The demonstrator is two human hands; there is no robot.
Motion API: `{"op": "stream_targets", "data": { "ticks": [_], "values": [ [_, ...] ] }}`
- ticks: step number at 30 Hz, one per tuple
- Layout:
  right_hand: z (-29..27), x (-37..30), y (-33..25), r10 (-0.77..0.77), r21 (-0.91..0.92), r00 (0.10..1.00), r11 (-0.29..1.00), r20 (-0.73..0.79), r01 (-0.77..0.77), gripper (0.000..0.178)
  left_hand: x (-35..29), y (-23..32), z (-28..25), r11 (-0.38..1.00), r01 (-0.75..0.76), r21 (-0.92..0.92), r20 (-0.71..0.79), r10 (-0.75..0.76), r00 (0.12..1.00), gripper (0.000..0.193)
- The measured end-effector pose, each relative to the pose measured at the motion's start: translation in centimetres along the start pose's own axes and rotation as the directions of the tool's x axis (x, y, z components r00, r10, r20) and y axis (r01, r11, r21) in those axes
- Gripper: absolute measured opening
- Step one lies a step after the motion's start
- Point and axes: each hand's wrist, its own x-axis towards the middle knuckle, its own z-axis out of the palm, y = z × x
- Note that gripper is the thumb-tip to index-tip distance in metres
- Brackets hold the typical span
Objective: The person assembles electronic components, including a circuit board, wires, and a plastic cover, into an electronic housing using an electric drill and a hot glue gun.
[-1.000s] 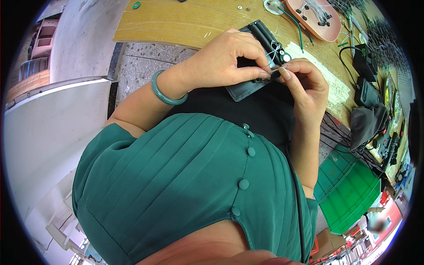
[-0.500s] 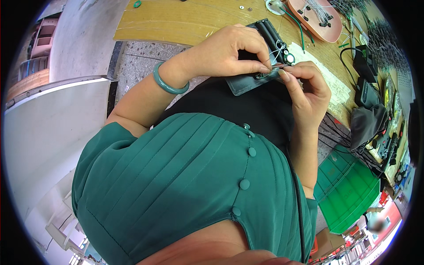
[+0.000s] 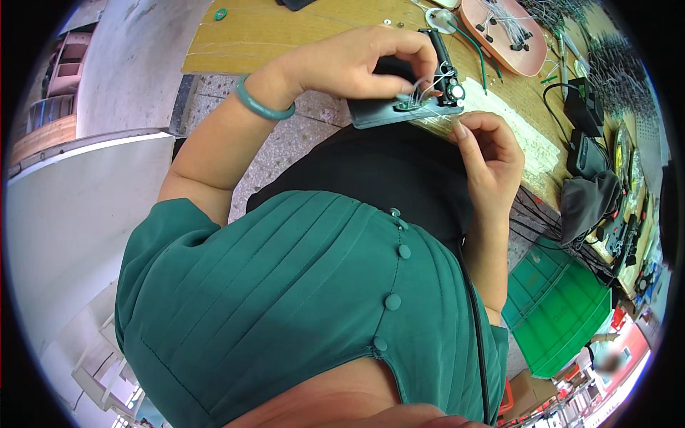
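Observation:
A dark grey flat panel (image 3: 374, 115) juts over the near edge of the workbench, with a small green circuit board (image 3: 408, 106) on it. Thin pale wires (image 3: 426, 89) loop up from the board. Over the panel, my left hand (image 3: 357, 68) pinches these wires between thumb and forefinger; part of the fingertips is hidden. To the right, my right hand (image 3: 496, 146) has its thumb and forefinger pressed together at the end of a thin light strand. A black tube-shaped housing (image 3: 440, 51) with small round silvery parts (image 3: 455, 92) lies just beyond, wires running to it.
A pink tray (image 3: 524, 60) of white leads with black connectors stands at the far right, beside a green wire (image 3: 477, 46). Pale strips (image 3: 524, 135) lie on the bench. Black power adapters (image 3: 584, 107) and a grey cloth (image 3: 589, 203) sit right, above a green crate (image 3: 560, 314).
My hands have drawn apart, the left going up and slightly left with the wires. The panel has shifted left and turned flatter, and the board and looped wires now show more plainly.

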Motion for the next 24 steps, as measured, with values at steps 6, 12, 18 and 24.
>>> {"op": "stream_targets", "data": {
  "ticks": [6,12,18,24],
  "values": [
    [0.0,0.7,0.3,-0.144,-0.051,0.989,0.988,-0.012,0.143,0.006,0.4,2.6,3.5,0.955,0.070,0.289,-0.196,-0.013,0.980,0.044],
    [0.2,0.9,0.8,-0.130,0.004,0.990,0.991,-0.052,0.130,0.005,0.5,1.9,5.1,0.986,0.128,0.105,-0.365,-0.081,0.927,0.013],
    [-0.2,0.9,0.2,-0.190,-0.108,0.980,0.977,-0.066,0.182,0.007,0.9,2.2,5.2,0.987,0.108,0.120,-0.348,-0.060,0.936,0.012],
    [-10.9,-1.5,-3.2,-0.371,-0.401,0.779,0.900,-0.505,0.168,0.006,0.3,2.5,6.1,0.973,0.124,0.194,-0.434,-0.028,0.900,0.012]
  ]
}}
